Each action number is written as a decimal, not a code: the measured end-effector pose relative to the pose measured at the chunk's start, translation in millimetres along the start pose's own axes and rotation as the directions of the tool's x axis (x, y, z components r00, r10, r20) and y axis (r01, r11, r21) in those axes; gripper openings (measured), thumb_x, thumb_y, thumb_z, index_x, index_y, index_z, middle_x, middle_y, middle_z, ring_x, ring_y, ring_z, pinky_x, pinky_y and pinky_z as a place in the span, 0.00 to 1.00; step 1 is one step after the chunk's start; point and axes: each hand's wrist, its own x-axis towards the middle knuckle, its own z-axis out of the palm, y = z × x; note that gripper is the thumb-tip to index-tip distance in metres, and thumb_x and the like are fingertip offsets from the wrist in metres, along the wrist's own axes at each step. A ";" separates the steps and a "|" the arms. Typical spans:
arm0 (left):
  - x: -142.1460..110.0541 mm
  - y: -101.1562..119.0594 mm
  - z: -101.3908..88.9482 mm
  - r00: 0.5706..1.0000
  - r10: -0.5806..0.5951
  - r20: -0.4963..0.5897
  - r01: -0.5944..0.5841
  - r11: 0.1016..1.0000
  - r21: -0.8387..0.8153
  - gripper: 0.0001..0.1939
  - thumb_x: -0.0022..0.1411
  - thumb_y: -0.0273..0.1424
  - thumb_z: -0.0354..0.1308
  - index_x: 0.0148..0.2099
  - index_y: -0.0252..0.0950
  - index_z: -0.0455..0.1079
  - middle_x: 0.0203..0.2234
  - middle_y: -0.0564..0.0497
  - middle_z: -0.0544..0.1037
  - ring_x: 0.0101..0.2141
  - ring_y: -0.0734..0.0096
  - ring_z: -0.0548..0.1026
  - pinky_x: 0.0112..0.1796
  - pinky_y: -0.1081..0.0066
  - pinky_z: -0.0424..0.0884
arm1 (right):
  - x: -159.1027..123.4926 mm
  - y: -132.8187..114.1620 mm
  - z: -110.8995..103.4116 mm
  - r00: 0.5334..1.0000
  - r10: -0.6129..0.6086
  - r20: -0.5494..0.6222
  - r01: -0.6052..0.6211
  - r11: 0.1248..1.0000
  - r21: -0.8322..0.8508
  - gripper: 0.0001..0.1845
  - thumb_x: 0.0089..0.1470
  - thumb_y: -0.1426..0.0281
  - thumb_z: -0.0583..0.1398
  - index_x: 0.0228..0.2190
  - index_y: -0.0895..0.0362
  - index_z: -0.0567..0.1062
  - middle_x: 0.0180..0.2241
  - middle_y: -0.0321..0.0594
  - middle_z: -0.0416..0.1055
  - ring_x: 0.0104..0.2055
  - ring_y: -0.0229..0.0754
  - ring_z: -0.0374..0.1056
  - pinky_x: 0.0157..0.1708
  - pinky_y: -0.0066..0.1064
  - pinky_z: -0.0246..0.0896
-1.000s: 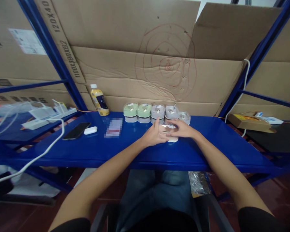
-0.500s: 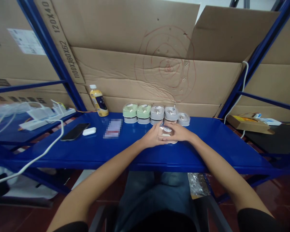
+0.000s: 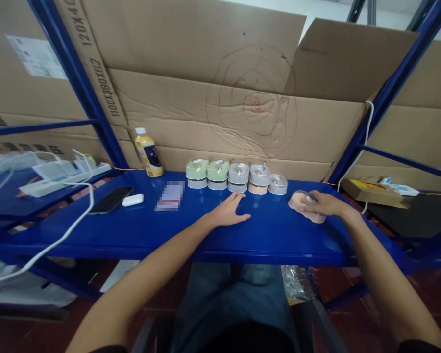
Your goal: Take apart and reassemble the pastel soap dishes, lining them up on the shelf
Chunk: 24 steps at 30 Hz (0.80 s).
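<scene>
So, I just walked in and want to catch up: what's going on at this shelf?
A person is working with bare hands at a blue metal shelf. Their right hand is gripping a peach plastic container from above, off to the right of a row of five lidded containers. The row runs from green ones on the left to a smaller pale one on the right. Their left hand lies open on the shelf, just in front of the row.
</scene>
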 end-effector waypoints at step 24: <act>0.6 3.6 -3.1 0.999 -0.020 0.034 0.019 1.000 0.020 0.39 0.60 0.52 0.63 0.67 0.38 0.62 0.63 0.37 0.66 0.61 0.43 0.71 0.61 0.48 0.68 | 75.8 -38.9 36.5 0.885 0.130 -0.448 -0.040 0.978 0.204 0.39 0.68 0.54 0.45 0.68 0.71 0.55 0.70 0.69 0.53 0.72 0.65 0.54 0.67 0.54 0.53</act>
